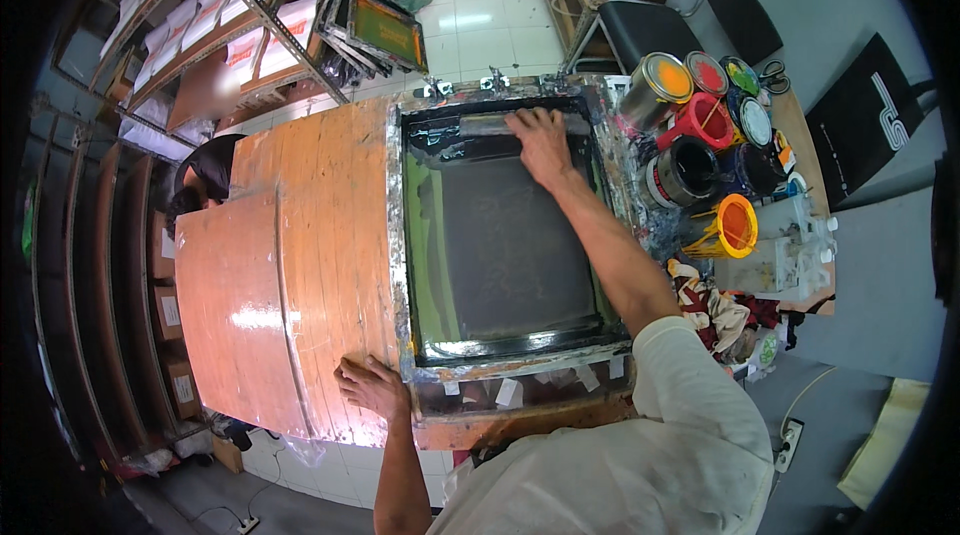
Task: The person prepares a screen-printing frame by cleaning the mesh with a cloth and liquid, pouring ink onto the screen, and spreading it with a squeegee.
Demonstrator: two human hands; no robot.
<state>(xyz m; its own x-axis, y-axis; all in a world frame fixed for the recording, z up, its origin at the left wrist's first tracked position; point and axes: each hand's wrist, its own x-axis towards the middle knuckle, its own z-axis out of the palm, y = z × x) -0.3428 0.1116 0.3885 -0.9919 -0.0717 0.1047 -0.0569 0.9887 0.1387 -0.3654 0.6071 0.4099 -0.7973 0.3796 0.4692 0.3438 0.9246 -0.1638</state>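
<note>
A screen printing frame lies on the wooden table in front of me, its mesh dark in the middle with a green strip along the left side. At the far end of the mesh, my right hand is closed over a squeegee, a greyish bar lying crosswise. Black ink shows around that end, and a glossy dark band runs along the near inner edge. My left hand rests on the table beside the frame's near left corner, fingers apart and holding nothing.
Several open paint cans and tubs crowd the right side, with a yellow-rimmed tub and stained rags nearer me. Metal hinge clamps sit behind the frame. A person is at the table's left, near shelves.
</note>
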